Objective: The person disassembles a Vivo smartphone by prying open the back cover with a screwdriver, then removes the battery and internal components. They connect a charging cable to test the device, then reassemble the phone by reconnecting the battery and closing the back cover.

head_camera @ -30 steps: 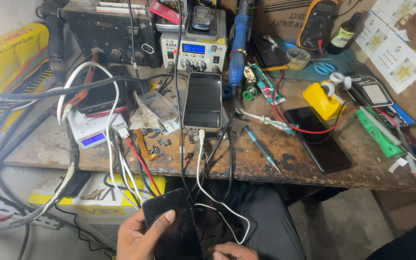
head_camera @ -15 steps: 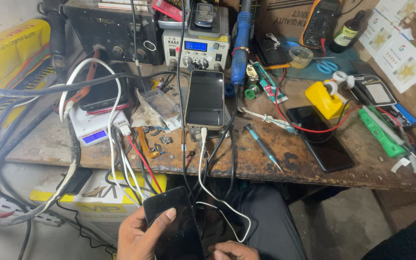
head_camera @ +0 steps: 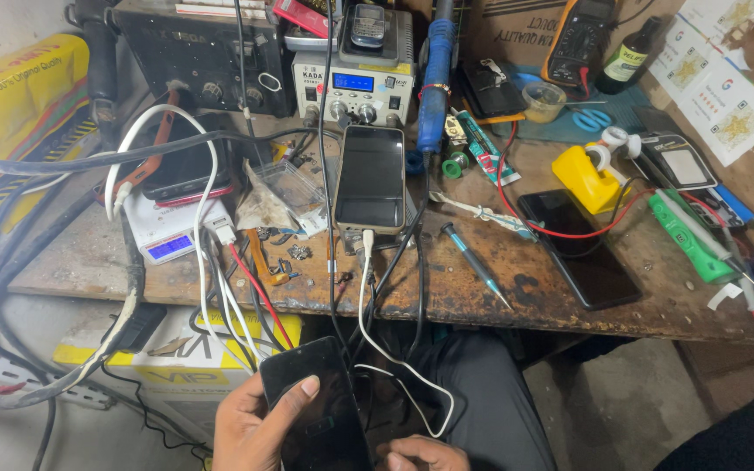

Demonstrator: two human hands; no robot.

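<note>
Cluttered workbench (head_camera: 569, 305), left hand (head_camera: 250, 427) gripping dark phone (head_camera: 320, 401), right hand (head_camera: 421, 453) curled beside.

Above our hands we see a gold-edged phone (head_camera: 369, 179) on the tabletop (head_camera: 534, 301), a screwdriver (head_camera: 475, 263) and yellow holder (head_camera: 585, 179) farther right.

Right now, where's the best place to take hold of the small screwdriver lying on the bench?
Take the screwdriver by its dark, thicker handle at the far end, coming from above. It lies flat and slanted, thin tip toward the bench edge, with bare wood on both sides.
</note>
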